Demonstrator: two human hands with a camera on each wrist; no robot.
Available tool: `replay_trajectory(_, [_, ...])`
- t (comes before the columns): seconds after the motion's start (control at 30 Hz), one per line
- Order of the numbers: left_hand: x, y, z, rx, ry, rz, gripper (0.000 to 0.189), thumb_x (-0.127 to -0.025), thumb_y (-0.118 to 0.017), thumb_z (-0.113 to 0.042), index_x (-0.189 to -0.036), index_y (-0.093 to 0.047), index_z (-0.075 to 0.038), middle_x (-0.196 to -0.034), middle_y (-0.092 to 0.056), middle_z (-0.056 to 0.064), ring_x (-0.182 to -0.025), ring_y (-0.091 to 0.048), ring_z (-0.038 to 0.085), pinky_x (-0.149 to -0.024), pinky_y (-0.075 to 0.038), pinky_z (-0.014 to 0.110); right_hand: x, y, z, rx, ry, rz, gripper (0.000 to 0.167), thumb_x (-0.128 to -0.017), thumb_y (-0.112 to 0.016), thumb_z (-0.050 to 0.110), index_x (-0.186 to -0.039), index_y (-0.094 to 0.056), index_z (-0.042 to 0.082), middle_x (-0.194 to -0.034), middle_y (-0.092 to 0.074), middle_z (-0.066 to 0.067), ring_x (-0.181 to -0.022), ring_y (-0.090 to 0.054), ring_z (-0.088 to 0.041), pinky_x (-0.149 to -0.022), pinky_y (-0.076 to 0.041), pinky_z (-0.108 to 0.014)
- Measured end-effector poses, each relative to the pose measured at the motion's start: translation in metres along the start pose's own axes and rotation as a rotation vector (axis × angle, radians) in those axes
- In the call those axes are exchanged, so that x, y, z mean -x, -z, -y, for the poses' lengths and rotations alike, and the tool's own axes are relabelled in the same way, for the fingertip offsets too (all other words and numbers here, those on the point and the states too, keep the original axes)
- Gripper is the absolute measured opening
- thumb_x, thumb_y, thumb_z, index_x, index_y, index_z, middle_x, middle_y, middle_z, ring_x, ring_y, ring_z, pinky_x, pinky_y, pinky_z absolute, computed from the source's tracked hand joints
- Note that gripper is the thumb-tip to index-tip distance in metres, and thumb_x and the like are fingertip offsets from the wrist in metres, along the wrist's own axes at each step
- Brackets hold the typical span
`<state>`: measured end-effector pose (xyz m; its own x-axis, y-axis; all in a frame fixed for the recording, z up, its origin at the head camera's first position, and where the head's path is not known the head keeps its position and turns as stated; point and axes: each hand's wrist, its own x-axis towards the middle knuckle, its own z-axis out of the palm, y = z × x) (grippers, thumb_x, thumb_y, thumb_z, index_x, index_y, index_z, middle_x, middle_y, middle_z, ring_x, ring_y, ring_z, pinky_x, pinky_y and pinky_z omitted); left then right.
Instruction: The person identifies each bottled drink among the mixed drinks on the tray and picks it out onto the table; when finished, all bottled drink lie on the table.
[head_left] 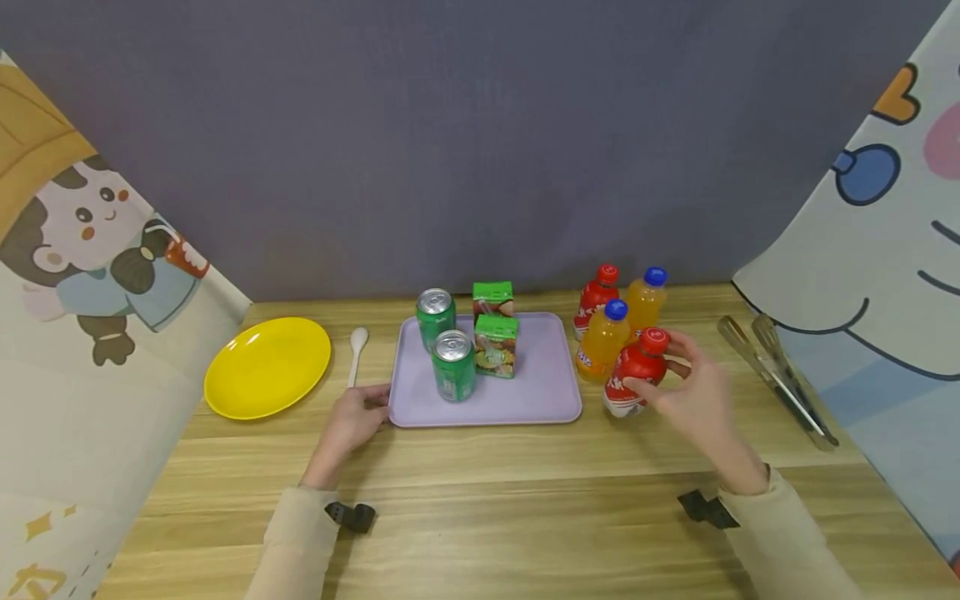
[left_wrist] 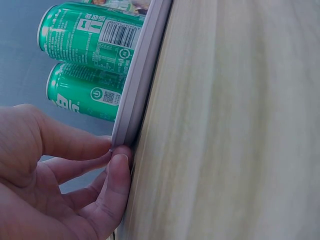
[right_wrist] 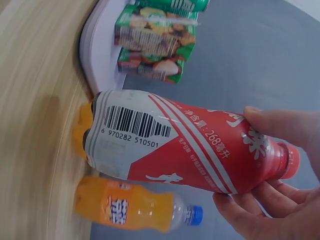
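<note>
My right hand (head_left: 693, 396) grips a red and white bottle (head_left: 636, 372) by its upper part, with the thumb on one side and fingers on the other. In the right wrist view the red bottle (right_wrist: 175, 142) is tilted, its base close over the table. My left hand (head_left: 358, 423) pinches the left front corner of a lilac tray (head_left: 536, 387), thumb on top of the rim and fingers at its outer side. On the tray stand two green cans (head_left: 453, 367) and two green juice boxes (head_left: 496, 346), one behind the other.
Behind the held bottle stand two orange soda bottles (head_left: 602, 342) with blue caps and another red bottle (head_left: 596, 300). Metal tongs (head_left: 780, 379) lie at the right. A yellow plate (head_left: 267, 367) and a white spoon (head_left: 357, 350) lie left of the tray. A grey panel (head_left: 480, 150) closes the back.
</note>
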<state>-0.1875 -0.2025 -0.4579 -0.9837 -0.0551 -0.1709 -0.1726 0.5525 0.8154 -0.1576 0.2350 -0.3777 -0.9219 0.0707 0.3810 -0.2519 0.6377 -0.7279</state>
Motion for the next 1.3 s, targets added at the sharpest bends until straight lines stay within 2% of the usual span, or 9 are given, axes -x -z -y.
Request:
replay_trajectory(0.07, [0.0, 0.0, 0.001, 0.0, -0.004, -0.001, 0.04, -0.084, -0.061, 0.002, -0.124, -0.06, 0.005, -0.097, -0.064, 0.015, -0.069, -0.058, 0.016, -0.06, -0.05, 0.028, -0.002, 0.004, -0.003, 0.02, -0.013, -0.005, 0.072, -0.069, -0.085, 0.007, -0.129, -0.049, -0.006, -0.12, -0.058, -0.023, -0.104, -0.056, -0.037, -0.083, -0.049, -0.041])
replay_trajectory(0.13, [0.0, 0.0, 0.001, 0.001, -0.005, -0.005, 0.04, -0.084, -0.061, 0.002, -0.124, -0.06, 0.005, -0.097, -0.064, 0.015, -0.069, -0.058, 0.016, -0.059, -0.05, 0.028, -0.005, 0.008, -0.007, 0.03, -0.029, -0.012, 0.073, -0.069, -0.085, 0.009, -0.13, -0.049, -0.006, -0.121, -0.057, -0.023, -0.105, -0.056, -0.038, -0.083, -0.049, -0.041])
replay_trajectory(0.27, [0.0, 0.0, 0.001, 0.003, -0.001, -0.004, 0.041, -0.084, -0.062, 0.003, -0.125, -0.06, 0.004, -0.099, -0.064, 0.015, -0.068, -0.058, 0.016, -0.059, -0.05, 0.028, -0.009, 0.015, -0.014, 0.042, -0.054, -0.032, 0.073, -0.068, -0.087, 0.012, -0.129, -0.051, -0.004, -0.121, -0.058, -0.022, -0.104, -0.056, -0.037, -0.08, -0.051, -0.027])
replay_trajectory(0.33, [0.0, 0.0, 0.001, 0.0, -0.002, 0.0, 0.042, -0.084, -0.062, 0.003, -0.125, -0.06, 0.004, -0.099, -0.064, 0.015, -0.068, -0.058, 0.016, -0.059, -0.051, 0.028, -0.012, 0.017, -0.018, 0.048, -0.055, -0.042, 0.072, -0.068, -0.087, 0.013, -0.129, -0.052, -0.003, -0.12, -0.058, -0.022, -0.104, -0.057, -0.038, -0.079, -0.051, -0.026])
replay_trajectory(0.4, [0.0, -0.001, 0.0, -0.005, 0.001, 0.002, 0.042, -0.084, -0.062, 0.002, -0.126, -0.06, 0.003, -0.099, -0.064, 0.015, -0.068, -0.058, 0.016, -0.058, -0.05, 0.028, -0.014, 0.018, -0.023, 0.06, -0.051, -0.055, 0.072, -0.067, -0.087, 0.012, -0.129, -0.053, -0.003, -0.12, -0.059, -0.022, -0.105, -0.057, -0.037, -0.079, -0.051, -0.031])
replay_trajectory(0.6, [0.001, -0.002, 0.0, -0.014, 0.006, 0.001, 0.042, -0.083, -0.063, 0.002, -0.126, -0.061, 0.002, -0.098, -0.064, 0.014, -0.068, -0.058, 0.016, -0.059, -0.05, 0.028, -0.022, 0.019, -0.036, 0.066, -0.074, -0.099, 0.069, -0.067, -0.087, 0.011, -0.127, -0.054, -0.001, -0.122, -0.059, -0.018, -0.108, -0.055, -0.032, -0.081, -0.049, -0.024])
replay_trajectory(0.8, [0.001, -0.001, 0.0, -0.004, -0.005, -0.011, 0.042, -0.084, -0.061, 0.003, -0.125, -0.06, 0.004, -0.098, -0.063, 0.015, -0.069, -0.057, 0.016, -0.058, -0.051, 0.027, -0.031, 0.015, -0.046, 0.068, -0.094, -0.087, 0.072, -0.069, -0.085, 0.011, -0.131, -0.051, -0.002, -0.125, -0.056, -0.021, -0.111, -0.054, -0.036, -0.083, -0.047, -0.046])
replay_trajectory(1.07, [0.002, 0.0, 0.001, 0.003, 0.007, -0.011, 0.041, -0.084, -0.062, 0.003, -0.126, -0.06, 0.003, -0.098, -0.063, 0.015, -0.068, -0.057, 0.016, -0.058, -0.049, 0.026, -0.04, 0.006, -0.058, 0.04, -0.113, -0.088, 0.071, -0.071, -0.085, 0.012, -0.132, -0.051, 0.0, -0.126, -0.056, -0.018, -0.112, -0.054, -0.033, -0.086, -0.048, -0.043])
replay_trajectory(1.3, [0.002, 0.0, 0.0, -0.003, 0.002, -0.005, 0.041, -0.084, -0.062, 0.003, -0.126, -0.059, 0.004, -0.098, -0.064, 0.015, -0.069, -0.057, 0.016, -0.06, -0.05, 0.027, -0.045, 0.005, -0.059, 0.04, -0.122, -0.088, 0.072, -0.073, -0.083, 0.015, -0.134, -0.049, 0.0, -0.128, -0.055, -0.022, -0.111, -0.054, -0.037, -0.086, -0.046, -0.049])
